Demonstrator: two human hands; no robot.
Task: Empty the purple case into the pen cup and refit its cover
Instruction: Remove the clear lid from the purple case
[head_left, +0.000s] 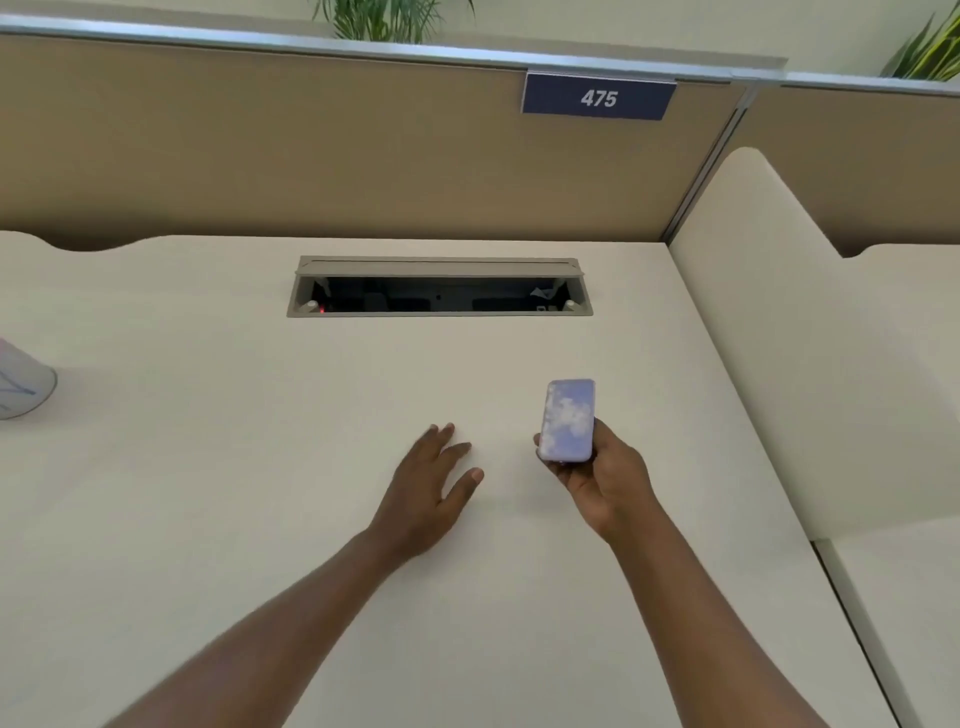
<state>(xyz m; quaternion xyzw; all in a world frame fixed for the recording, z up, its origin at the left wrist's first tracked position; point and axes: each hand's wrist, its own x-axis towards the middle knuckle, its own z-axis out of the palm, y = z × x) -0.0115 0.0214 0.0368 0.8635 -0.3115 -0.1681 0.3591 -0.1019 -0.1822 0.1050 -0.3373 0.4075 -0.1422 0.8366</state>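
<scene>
The purple case (567, 420) is a small rounded box with a white cloud pattern, its cover on. My right hand (602, 475) grips its near end and holds it just above the desk, right of centre. My left hand (434, 486) hovers flat over the desk to the left of the case, fingers spread, holding nothing. The pen cup (21, 382) is a pale cup with blue markings, cut off by the far left edge of the view; its inside is hidden.
The cream desk (260, 467) has an open grey cable tray (439, 288) recessed near its back. A tan partition (311, 156) with a blue "475" sign (598, 97) stands behind. A cream side divider (805, 338) bounds the right.
</scene>
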